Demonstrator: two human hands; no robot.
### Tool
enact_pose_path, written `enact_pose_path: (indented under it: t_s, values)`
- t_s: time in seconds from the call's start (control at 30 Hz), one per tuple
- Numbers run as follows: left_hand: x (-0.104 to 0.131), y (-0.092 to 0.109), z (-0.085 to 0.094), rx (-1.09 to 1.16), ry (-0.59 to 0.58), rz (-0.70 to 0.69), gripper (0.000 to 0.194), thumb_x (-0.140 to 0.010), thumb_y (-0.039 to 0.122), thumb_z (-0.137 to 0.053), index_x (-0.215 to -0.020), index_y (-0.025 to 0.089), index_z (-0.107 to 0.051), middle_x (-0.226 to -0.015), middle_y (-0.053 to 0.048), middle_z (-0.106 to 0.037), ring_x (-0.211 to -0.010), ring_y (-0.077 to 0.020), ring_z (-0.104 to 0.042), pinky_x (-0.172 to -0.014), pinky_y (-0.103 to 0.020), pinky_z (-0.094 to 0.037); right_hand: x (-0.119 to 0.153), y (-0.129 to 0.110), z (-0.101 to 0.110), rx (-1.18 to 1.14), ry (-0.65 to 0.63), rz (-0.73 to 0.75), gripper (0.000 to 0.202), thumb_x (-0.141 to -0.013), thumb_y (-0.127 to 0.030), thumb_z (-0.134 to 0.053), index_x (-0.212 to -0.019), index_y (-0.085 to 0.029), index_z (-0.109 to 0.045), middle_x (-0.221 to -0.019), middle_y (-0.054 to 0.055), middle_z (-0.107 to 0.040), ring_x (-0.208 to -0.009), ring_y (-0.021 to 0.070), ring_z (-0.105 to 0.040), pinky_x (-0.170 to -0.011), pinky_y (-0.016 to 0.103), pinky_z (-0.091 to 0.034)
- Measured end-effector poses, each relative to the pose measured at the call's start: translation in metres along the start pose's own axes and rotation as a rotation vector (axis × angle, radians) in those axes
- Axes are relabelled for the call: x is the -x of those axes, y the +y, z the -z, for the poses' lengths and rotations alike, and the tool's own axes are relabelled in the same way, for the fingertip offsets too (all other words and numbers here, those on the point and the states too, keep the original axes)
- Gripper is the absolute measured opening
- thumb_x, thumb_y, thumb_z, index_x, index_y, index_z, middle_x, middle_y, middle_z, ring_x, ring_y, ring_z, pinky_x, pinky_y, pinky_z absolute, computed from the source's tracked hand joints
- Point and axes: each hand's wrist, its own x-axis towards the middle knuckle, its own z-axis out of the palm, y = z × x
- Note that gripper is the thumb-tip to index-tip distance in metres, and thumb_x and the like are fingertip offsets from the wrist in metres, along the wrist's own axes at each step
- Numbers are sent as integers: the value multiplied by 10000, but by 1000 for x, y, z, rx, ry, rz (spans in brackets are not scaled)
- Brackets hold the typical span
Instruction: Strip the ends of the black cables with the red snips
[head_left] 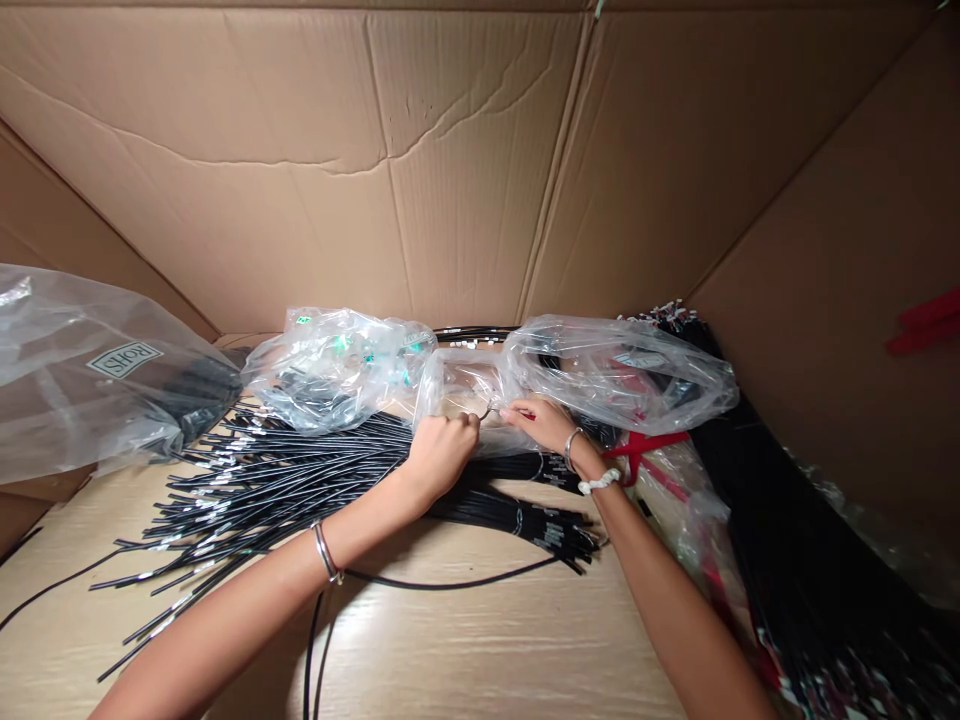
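My left hand point(444, 455) is closed in a fist around a black cable, whose thin end point(486, 411) pokes out past the thumb. Facing it, my right hand point(541, 422) pinches at that end with thumb and forefinger; what sits between those fingertips is too small to make out. Beneath and left of my hands lies a fanned bundle of black cables point(300, 475) with white-marked ends. Its tied right ends point(551, 528) lie below my right wrist. Clear plastic bags point(469, 378) lie just behind my fingers.
Crumpled clear bags point(341, 360) lie at the back, with another bag point(622, 370) at right. A large RoHS-labelled bag point(97, 365) stands left. A thick bundle of black cables point(787, 540) and red strips point(652, 440) lie right. Cardboard walls point(465, 160) surround the wooden table point(465, 650).
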Motion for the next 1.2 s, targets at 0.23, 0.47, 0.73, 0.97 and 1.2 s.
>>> enact_pose_path:
  t_s: [0.23,0.47,0.73,0.97,1.2]
  values:
    - [1,3,1,0,9,-7,330,-901,11,-390,-1120,41,-635,-929,-212,-693,-824,-325,-712,-631,-378,-534,0,-3,1,28,-4,-11,410,-913,-484,-423,-690,-197,-613,-655,17,-599,-636,147,-451,-612,260,-291]
    - [1,4,-2,-6,7,1,328,-908,21,-385,-1124,47,-631,-922,-211,-684,-818,-318,-705,-638,-374,-525,0,-1,0,50,-2,-1,432,-918,-485,-422,-674,-192,-624,-645,20,-607,-623,146,-450,-600,265,-294]
    - [2,5,-4,-7,19,-3,315,-907,15,-406,-1131,50,-624,-904,-199,-678,-811,-297,-708,-634,-350,-514,1,-3,0,39,-17,-10,404,-923,-474,-430,-744,-191,-657,-663,18,-625,-618,142,-474,-601,257,-295]
    - [3,6,-5,3,30,11,277,-909,28,-433,-1111,61,-619,-888,-179,-668,-791,-278,-707,-625,-330,-505,1,-8,2,75,-26,-22,377,-936,-430,-449,-733,-194,-663,-700,30,-658,-620,144,-485,-597,261,-285]
    - [3,7,-4,-42,-8,1,343,-907,4,-379,-1165,39,-602,-922,-189,-680,-813,-297,-709,-617,-349,-512,1,-11,1,67,-30,-30,358,-931,-404,-442,-728,-202,-658,-682,27,-643,-621,148,-482,-589,262,-265]
